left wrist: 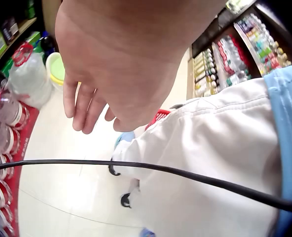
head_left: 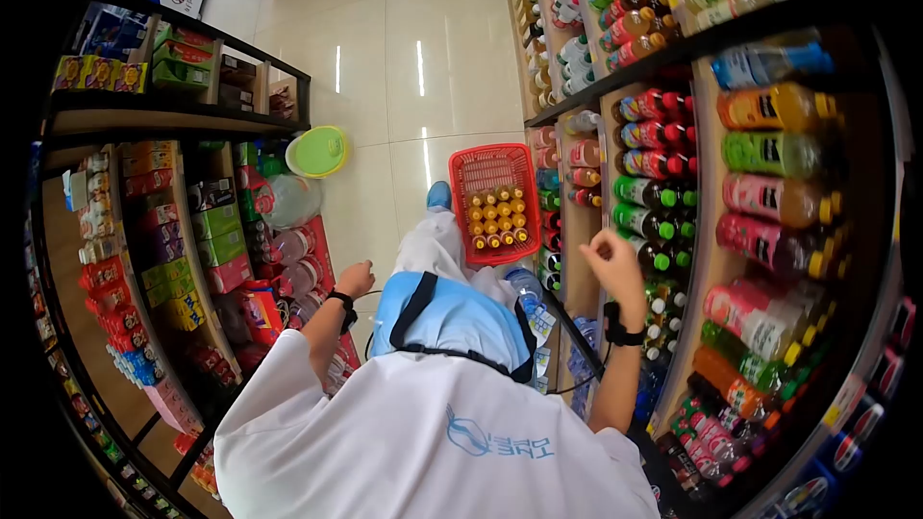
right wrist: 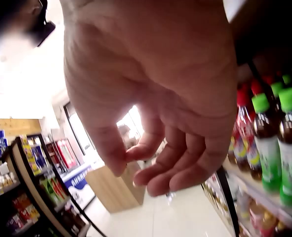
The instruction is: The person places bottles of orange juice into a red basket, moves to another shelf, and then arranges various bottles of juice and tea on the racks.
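2 relaxed hands hold nothing: right hand (head_left: 617, 267) beside green-capped bottles (head_left: 646, 193), left hand (head_left: 356, 279) well apart.

Bottles (head_left: 497, 215) in a basket (head_left: 491, 167) (red)

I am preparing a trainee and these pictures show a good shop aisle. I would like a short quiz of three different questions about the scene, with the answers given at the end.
1. Short answer: In the head view, what does the red basket contain?
2. True or false: The right hand is holding a bottle.
3. Multiple choice: In the right wrist view, which cap colour do the two front bottles have?
A) Yellow
B) Green
C) Blue

Key
1. Yellow-orange bottles, grouped together.
2. False; the hand holds nothing.
3. B
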Action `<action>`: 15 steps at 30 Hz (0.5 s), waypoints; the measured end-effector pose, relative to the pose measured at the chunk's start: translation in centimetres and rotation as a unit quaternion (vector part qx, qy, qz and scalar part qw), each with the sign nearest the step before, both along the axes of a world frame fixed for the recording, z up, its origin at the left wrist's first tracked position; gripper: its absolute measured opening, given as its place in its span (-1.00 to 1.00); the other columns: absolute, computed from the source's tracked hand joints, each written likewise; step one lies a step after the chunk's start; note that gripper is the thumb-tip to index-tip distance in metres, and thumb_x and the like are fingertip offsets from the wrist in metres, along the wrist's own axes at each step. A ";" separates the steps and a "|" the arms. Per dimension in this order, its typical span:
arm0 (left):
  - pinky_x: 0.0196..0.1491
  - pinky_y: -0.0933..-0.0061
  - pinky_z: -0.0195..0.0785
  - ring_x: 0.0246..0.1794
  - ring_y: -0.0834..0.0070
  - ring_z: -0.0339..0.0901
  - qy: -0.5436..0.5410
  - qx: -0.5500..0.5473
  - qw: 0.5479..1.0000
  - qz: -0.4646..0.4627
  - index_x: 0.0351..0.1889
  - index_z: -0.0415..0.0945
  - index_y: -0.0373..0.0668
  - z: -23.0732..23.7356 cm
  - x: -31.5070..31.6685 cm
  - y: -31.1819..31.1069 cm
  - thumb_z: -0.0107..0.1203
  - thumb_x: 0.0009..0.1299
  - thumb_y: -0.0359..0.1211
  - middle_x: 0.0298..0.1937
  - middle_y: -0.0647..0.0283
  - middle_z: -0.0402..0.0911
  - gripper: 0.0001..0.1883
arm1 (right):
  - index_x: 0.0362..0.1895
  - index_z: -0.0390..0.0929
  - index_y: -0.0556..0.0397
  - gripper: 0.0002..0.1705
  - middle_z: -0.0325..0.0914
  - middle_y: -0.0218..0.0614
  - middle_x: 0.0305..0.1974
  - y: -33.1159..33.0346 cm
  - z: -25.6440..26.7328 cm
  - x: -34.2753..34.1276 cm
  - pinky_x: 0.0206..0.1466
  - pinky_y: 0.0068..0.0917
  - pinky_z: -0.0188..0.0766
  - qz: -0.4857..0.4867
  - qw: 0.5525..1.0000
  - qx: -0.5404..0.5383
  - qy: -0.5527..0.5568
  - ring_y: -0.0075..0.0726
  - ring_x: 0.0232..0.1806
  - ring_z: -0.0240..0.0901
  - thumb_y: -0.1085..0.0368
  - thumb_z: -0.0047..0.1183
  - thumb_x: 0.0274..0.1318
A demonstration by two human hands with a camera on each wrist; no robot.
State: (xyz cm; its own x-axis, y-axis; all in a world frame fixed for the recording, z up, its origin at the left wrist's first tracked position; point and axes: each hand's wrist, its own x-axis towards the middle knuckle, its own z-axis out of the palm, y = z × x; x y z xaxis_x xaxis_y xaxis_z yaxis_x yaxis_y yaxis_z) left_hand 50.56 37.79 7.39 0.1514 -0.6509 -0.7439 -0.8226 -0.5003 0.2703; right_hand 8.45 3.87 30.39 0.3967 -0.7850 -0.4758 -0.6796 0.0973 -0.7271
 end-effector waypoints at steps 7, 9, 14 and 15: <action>-0.17 0.15 0.47 -0.19 0.21 0.64 -0.091 0.025 0.964 -0.250 -0.23 0.54 -0.12 -5.1 9.4 -3.7 0.05 0.28 -0.35 -0.28 0.15 0.67 -0.85 | -0.12 0.55 0.20 -0.83 0.61 -0.34 -0.41 3.5 -21.1 -4.0 -0.36 -0.41 0.47 -0.099 0.991 0.006 0.088 -0.43 -0.47 0.51 0.41 -0.01 0.26; -0.16 0.21 0.45 -0.21 0.24 0.63 -0.113 0.037 0.947 -0.300 -0.22 0.54 -0.10 -7.4 11.7 -5.5 0.05 0.29 -0.35 -0.28 0.19 0.67 -0.86 | 0.05 0.49 0.19 -0.70 0.63 -0.20 -0.31 3.9 -24.3 -4.5 -0.26 -0.33 0.50 -0.175 0.977 0.014 0.121 -0.28 -0.38 0.58 0.45 -0.04 0.22; -0.10 0.20 0.43 -0.15 0.24 0.59 -0.090 -0.025 0.936 -0.339 -0.15 0.51 -0.14 -14.5 14.1 -12.3 0.01 0.32 -0.38 -0.26 0.17 0.62 -0.83 | 0.20 0.40 0.15 -0.56 0.59 -0.11 -0.15 3.0 -32.2 -6.9 -0.18 -0.36 0.49 -0.274 0.927 -0.135 0.220 -0.23 -0.30 0.57 0.40 0.04 0.23; -0.09 0.19 0.43 -0.14 0.23 0.59 -0.073 -0.041 0.937 -0.338 -0.14 0.51 -0.15 -16.1 13.8 -14.0 0.00 0.33 -0.39 -0.25 0.17 0.61 -0.82 | 0.18 0.42 0.15 -0.58 0.58 -0.13 -0.15 2.6 -33.0 -7.5 -0.18 -0.39 0.48 -0.303 0.913 -0.160 0.223 -0.27 -0.29 0.55 0.36 0.06 0.25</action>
